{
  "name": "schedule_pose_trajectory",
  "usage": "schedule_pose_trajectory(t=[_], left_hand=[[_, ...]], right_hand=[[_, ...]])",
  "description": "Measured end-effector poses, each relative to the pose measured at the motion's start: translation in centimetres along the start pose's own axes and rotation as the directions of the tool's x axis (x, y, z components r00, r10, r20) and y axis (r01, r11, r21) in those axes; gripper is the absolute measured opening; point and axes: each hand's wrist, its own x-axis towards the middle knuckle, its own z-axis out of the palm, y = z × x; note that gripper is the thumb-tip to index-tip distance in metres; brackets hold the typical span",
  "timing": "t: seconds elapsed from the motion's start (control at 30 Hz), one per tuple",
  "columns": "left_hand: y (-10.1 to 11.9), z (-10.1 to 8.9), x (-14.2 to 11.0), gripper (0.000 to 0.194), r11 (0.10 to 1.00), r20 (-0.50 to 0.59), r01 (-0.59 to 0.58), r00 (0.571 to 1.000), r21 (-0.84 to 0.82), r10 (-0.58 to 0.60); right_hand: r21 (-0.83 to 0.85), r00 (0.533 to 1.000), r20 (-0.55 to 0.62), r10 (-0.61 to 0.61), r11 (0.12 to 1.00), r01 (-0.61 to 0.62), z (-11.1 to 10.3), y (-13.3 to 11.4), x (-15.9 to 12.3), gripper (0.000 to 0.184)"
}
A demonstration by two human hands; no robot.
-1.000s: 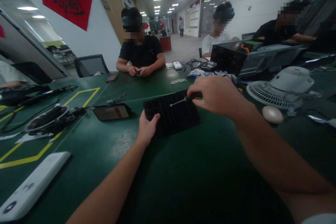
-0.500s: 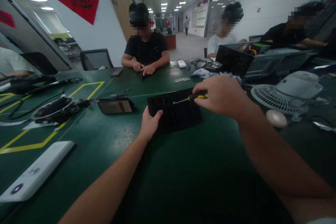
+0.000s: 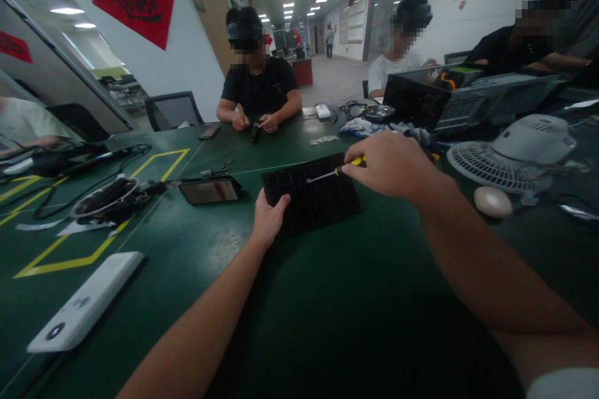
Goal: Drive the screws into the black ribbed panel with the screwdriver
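My left hand (image 3: 270, 215) grips the left edge of a flat black panel (image 3: 322, 199), its thumb lying on top and the other fingers hidden underneath. Ribs or slots run across the panel, though it is too dark to make out its kind. In my right hand (image 3: 390, 165) is a screwdriver (image 3: 327, 175) with a yellow and black handle. Its thin metal shaft points left over the panel, and the tip is at the panel's upper middle. Whether a screw sits under the tip, I cannot tell.
A propped-up phone (image 3: 209, 189) stands left of the panel. Nearer me lies a long white device (image 3: 87, 302). To the right are a white fan (image 3: 510, 153) and a pale rounded object (image 3: 493, 201). Coiled cables (image 3: 105, 199) lie at left. Across the green table (image 3: 224, 255) sits a co-worker (image 3: 259, 84).
My right hand has shifted slightly left, with the screwdriver handle turned a little in its grip. My left hand and the panel stay in place. The co-worker opposite has moved their hands apart.
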Motion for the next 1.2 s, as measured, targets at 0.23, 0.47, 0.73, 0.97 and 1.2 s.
schedule_pose_trajectory(t=[0.23, 0.47, 0.73, 0.97, 1.2], left_hand=[[0.0, -0.1, -0.1, 0.041, 1.000, 0.004, -0.003, 1.000, 0.000, 0.003], [0.0, 0.0, -0.1, 0.041, 1.000, -0.008, 0.001, 1.000, 0.011, -0.001], [0.1, 0.1, -0.1, 0.040, 1.000, 0.006, 0.004, 1.000, 0.001, -0.004], [0.1, 0.3, -0.1, 0.040, 1.000, 0.021, -0.013, 1.000, -0.010, 0.013], [0.1, 0.2, -0.2, 0.039, 1.000, 0.004, -0.010, 1.000, -0.010, 0.010]], right_hand=[[-0.001, 0.995, 0.092, -0.042, 0.999, 0.042, 0.1, 0.8, 0.0, 0.041], [0.003, 0.997, -0.005, -0.077, 0.997, 0.077, -0.5, 1.8, -0.3, 0.029], [-0.005, 0.996, -0.069, -0.050, 0.999, 0.050, 0.1, 0.8, 0.0, 0.028], [-0.026, 0.995, -0.073, -0.072, 0.997, 0.070, -0.1, 0.3, 0.0, 0.025], [-0.018, 0.992, -0.057, -0.112, 0.994, 0.111, 0.2, 0.5, 0.2, 0.027]])
